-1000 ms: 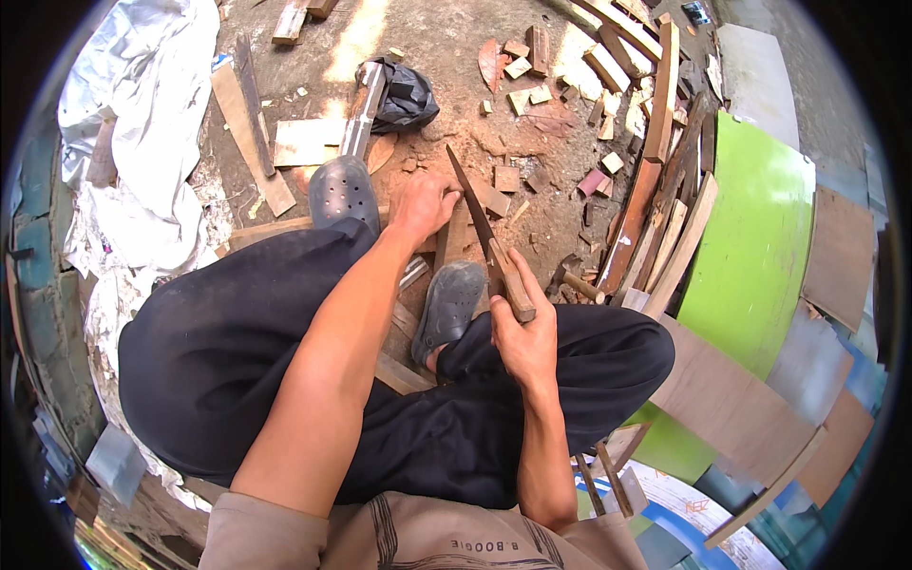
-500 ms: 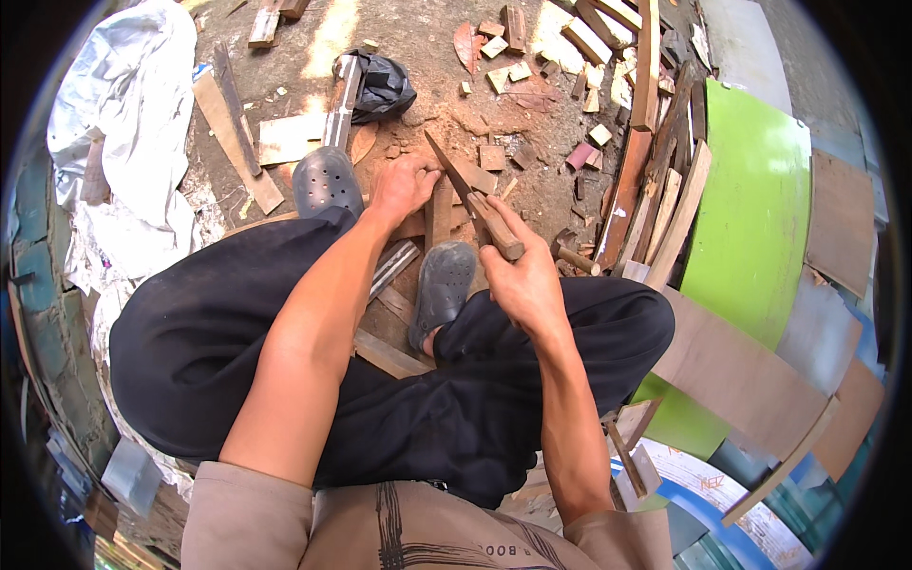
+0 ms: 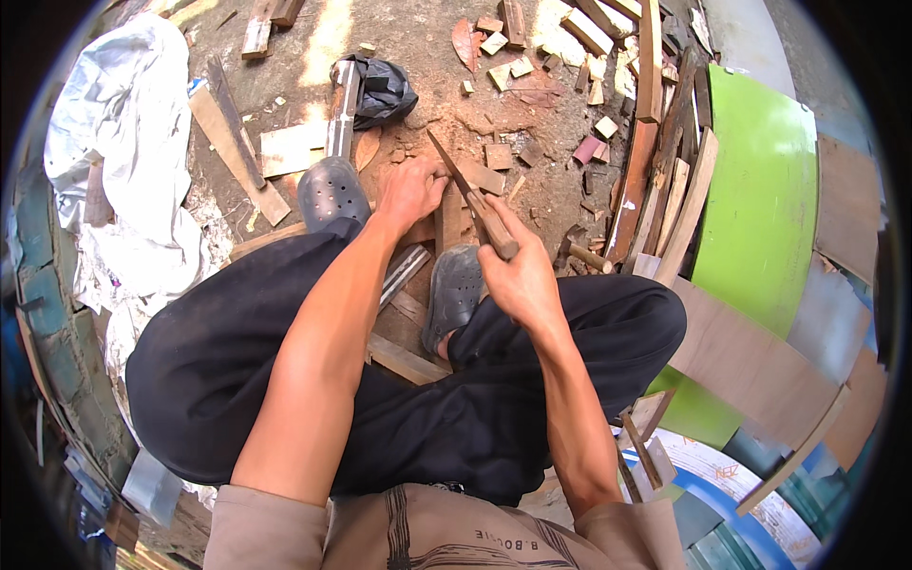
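Note:
My right hand (image 3: 521,275) is wrapped round the wooden handle of a handsaw (image 3: 496,231). The dark, narrow saw blade slants away up and left, its tip just past my left hand. With curled fingers my left hand (image 3: 412,195) grips a strip of wood (image 3: 447,226) between my grey clogs. The strip's far end is hidden behind the hand and blade. A flat wooden offcut (image 3: 484,178) lies just beyond the blade. My left clog (image 3: 332,192) is beside the left wrist, and my right clog (image 3: 453,290) is close below the saw handle.
Small wood blocks (image 3: 499,76) litter the ground ahead. Long boards (image 3: 638,190) and a green panel (image 3: 760,204) line the right side. A hammer-like tool (image 3: 589,256) lies near my right knee. A black plastic bag (image 3: 385,90) and white cloth (image 3: 123,123) are on the left.
The view has shifted slightly. My hands and the saw keep nearly the same places, with the blade a little farther down along its slant.

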`<act>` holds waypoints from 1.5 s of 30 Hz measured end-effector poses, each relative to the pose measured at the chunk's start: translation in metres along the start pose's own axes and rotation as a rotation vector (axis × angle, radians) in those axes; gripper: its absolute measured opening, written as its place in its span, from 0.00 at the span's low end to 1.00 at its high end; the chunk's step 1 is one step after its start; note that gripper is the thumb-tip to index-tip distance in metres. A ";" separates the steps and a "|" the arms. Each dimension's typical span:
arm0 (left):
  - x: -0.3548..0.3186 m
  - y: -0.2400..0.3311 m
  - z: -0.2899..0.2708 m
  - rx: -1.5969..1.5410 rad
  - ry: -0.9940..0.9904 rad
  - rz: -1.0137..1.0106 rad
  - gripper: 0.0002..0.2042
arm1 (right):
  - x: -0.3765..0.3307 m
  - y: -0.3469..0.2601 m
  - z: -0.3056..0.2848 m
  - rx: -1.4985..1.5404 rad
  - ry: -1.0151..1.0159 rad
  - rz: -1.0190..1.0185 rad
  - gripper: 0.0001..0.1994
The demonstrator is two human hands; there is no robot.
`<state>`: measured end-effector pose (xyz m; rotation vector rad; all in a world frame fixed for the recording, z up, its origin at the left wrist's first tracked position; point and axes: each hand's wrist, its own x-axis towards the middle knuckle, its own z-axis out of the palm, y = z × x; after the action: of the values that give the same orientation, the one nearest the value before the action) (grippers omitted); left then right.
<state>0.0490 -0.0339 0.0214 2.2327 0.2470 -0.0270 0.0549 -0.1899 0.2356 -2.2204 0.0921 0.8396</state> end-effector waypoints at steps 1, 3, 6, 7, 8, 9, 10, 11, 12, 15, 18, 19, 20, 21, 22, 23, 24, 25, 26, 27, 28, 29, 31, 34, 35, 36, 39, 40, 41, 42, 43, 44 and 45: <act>-0.001 0.001 -0.001 0.014 -0.007 0.000 0.09 | -0.022 0.007 -0.003 -0.002 0.018 -0.067 0.30; -0.001 -0.003 -0.002 0.008 0.030 -0.008 0.08 | -0.066 -0.003 -0.024 0.051 -0.042 -0.059 0.31; -0.001 -0.010 0.002 -0.006 0.050 0.017 0.07 | -0.102 -0.010 -0.046 0.058 -0.054 -0.133 0.31; -0.001 -0.013 0.004 -0.009 0.057 0.029 0.08 | -0.093 -0.003 -0.043 0.074 -0.053 -0.131 0.31; 0.000 -0.017 0.008 -0.024 0.066 0.054 0.08 | -0.066 0.003 -0.033 0.044 -0.046 -0.083 0.31; -0.001 -0.015 0.008 -0.027 0.049 0.048 0.08 | -0.036 -0.003 -0.022 0.019 -0.048 -0.020 0.30; 0.001 -0.008 0.007 -0.032 0.025 0.051 0.08 | -0.007 -0.008 -0.012 -0.001 -0.043 0.048 0.30; 0.002 -0.006 0.004 -0.024 0.016 0.042 0.09 | 0.000 -0.011 -0.009 -0.013 -0.048 0.041 0.31; 0.002 -0.002 0.004 -0.016 -0.017 0.014 0.10 | 0.004 -0.013 -0.006 -0.026 -0.048 0.036 0.31; 0.000 -0.013 0.000 -0.025 0.014 0.027 0.10 | -0.050 0.003 -0.018 -0.010 -0.012 -0.193 0.32; 0.000 -0.018 0.002 -0.046 0.008 0.003 0.10 | -0.109 -0.013 -0.057 0.110 -0.087 -0.130 0.31; -0.002 -0.019 0.004 -0.033 0.020 0.006 0.10 | -0.113 -0.013 -0.061 0.126 -0.090 -0.122 0.31; -0.001 -0.021 0.007 -0.021 0.030 0.017 0.10 | -0.098 -0.010 -0.057 0.150 -0.098 -0.080 0.30; 0.000 -0.021 0.008 -0.011 0.037 0.032 0.10 | -0.065 -0.012 -0.045 0.150 -0.103 0.010 0.30; 0.000 -0.017 0.009 -0.010 0.027 0.044 0.10 | -0.031 -0.012 -0.034 0.153 -0.106 0.103 0.30; 0.002 -0.010 0.007 -0.013 0.017 0.055 0.10 | -0.020 -0.013 -0.027 0.106 -0.090 0.134 0.30; 0.003 -0.005 0.007 -0.010 0.004 0.066 0.10 | -0.009 -0.014 -0.019 0.065 -0.076 0.168 0.30; 0.003 0.002 0.010 -0.009 -0.013 0.070 0.10 | -0.013 -0.012 -0.017 0.000 -0.040 0.093 0.31; 0.000 -0.003 0.004 0.016 -0.010 0.049 0.10 | -0.021 -0.011 -0.016 -0.002 -0.051 0.026 0.31; 0.001 -0.008 0.000 0.039 -0.004 0.034 0.10 | -0.030 -0.009 -0.016 -0.003 -0.060 -0.038 0.31; 0.005 -0.013 -0.004 0.028 0.026 0.035 0.10 | -0.060 -0.010 -0.031 0.042 -0.079 -0.078 0.31; 0.002 -0.015 -0.001 0.017 0.046 0.038 0.10 | -0.076 -0.010 -0.041 0.079 -0.099 -0.061 0.31; -0.004 -0.019 0.003 0.008 0.055 0.036 0.10 | -0.107 -0.010 -0.063 0.147 -0.132 -0.020 0.31; 0.001 -0.020 0.003 0.014 0.059 0.061 0.10 | -0.051 -0.006 -0.039 0.105 -0.105 0.007 0.29; 0.004 -0.020 0.004 0.006 0.056 0.073 0.10 | -0.028 -0.006 -0.029 0.082 -0.085 0.028 0.28; 0.005 -0.013 0.012 -0.006 0.039 0.095 0.10 | 0.005 -0.001 -0.018 0.183 -0.093 0.087 0.29; 0.002 0.000 0.014 -0.005 0.033 0.072 0.11 | 0.001 0.009 -0.008 -0.028 0.022 -0.085 0.28; -0.003 -0.011 0.003 0.027 0.040 0.014 0.11 | -0.030 -0.014 -0.016 -0.006 -0.091 0.007 0.30; 0.003 -0.014 0.001 0.017 0.080 0.041 0.11 | -0.052 0.011 -0.018 0.009 0.002 -0.236 0.31; -0.001 -0.026 0.002 0.016 0.107 0.052 0.11 | -0.081 0.000 -0.037 0.159 -0.114 -0.041 0.32; -0.004 -0.027 0.007 0.004 0.111 0.082 0.11 | -0.098 0.003 -0.046 0.191 -0.103 -0.048 0.32; -0.004 -0.027 0.009 -0.022 0.109 0.070 0.11 | -0.115 0.006 -0.054 0.223 -0.094 -0.057 0.32; -0.004 -0.026 0.010 -0.045 0.108 0.056 0.11 | -0.108 0.010 -0.050 0.217 -0.086 -0.067 0.31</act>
<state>0.0410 -0.0262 -0.0048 2.1982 0.2415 0.1279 -0.0060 -0.2502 0.3190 -1.9714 0.0639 0.8452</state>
